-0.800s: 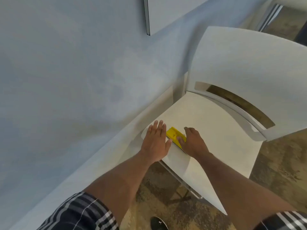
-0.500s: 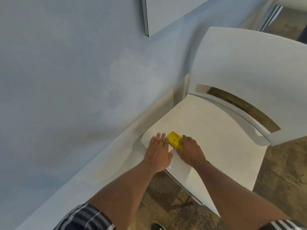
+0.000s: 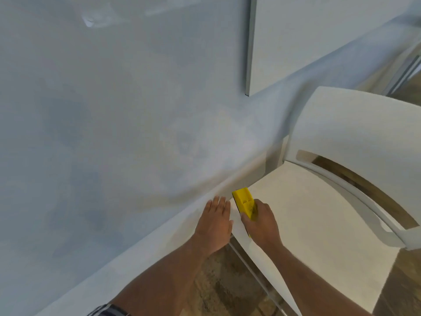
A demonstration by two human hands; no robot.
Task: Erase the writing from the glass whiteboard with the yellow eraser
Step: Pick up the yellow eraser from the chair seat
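Observation:
The yellow eraser is in my right hand, gripped at its near end and lifted off the white chair seat, its far end pointing up toward the wall. My left hand lies flat, fingers together, at the seat's left corner beside the eraser. The glass whiteboard hangs on the wall at the upper right; only its lower left corner shows, and no writing is visible on that part.
A white chair with a curved backrest stands against the pale blue wall. A white baseboard runs along the wall's foot. Patterned brown floor shows below the arms.
My right hand closed on the eraser and raised it from the seat. The view tilted upward, showing more of the wall and whiteboard. My left hand stayed flat on the seat corner.

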